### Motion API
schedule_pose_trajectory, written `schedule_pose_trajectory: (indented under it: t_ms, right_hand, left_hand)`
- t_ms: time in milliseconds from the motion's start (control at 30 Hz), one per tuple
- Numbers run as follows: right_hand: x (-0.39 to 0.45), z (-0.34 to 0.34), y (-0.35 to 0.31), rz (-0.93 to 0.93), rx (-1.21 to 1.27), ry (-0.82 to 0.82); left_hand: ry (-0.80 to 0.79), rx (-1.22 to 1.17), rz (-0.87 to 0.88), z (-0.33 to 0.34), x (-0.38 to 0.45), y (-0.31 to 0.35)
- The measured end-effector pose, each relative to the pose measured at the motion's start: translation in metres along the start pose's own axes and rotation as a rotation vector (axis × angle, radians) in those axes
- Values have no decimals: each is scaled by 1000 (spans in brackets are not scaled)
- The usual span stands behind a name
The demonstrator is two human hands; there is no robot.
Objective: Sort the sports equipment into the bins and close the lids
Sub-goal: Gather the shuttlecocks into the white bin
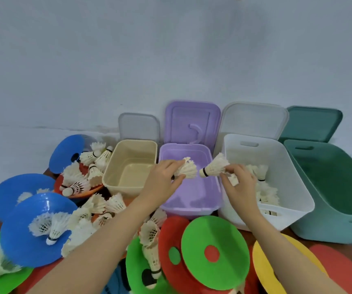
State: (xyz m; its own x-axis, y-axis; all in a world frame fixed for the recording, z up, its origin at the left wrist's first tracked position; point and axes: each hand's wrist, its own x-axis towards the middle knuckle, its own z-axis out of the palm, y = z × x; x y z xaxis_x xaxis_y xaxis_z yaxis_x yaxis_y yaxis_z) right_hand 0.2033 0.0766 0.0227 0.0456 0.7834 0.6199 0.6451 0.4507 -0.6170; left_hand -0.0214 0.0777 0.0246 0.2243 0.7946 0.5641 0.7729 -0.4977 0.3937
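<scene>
My left hand [164, 181] pinches a white feather shuttlecock [187, 168] above the purple bin [192, 205]. My right hand [239, 183] holds another shuttlecock [214, 166] over the gap between the purple bin and the white bin [294, 194], and more white feathers show under its fingers. Several shuttlecocks [265, 187] lie inside the white bin. The beige bin [115, 183] and green bin [340, 219] hold nothing I can see. All the bins stand open, with their lids [192, 122] propped upright behind them.
Loose shuttlecocks [94, 206] are piled at the left among blue cone discs [32, 247] and an orange one [79, 193]. Green [215, 251], red [170, 240] and yellow [262, 264] flat discs lie in front of the bins. A pale wall rises behind.
</scene>
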Motion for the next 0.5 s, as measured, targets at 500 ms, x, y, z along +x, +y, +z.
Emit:
schedule_pose_trajectory:
  t_ms: [500]
  right_hand:
    - [82, -93, 155, 207, -127, -61]
  left_hand:
    - [-118, -70, -124, 158, 142, 102]
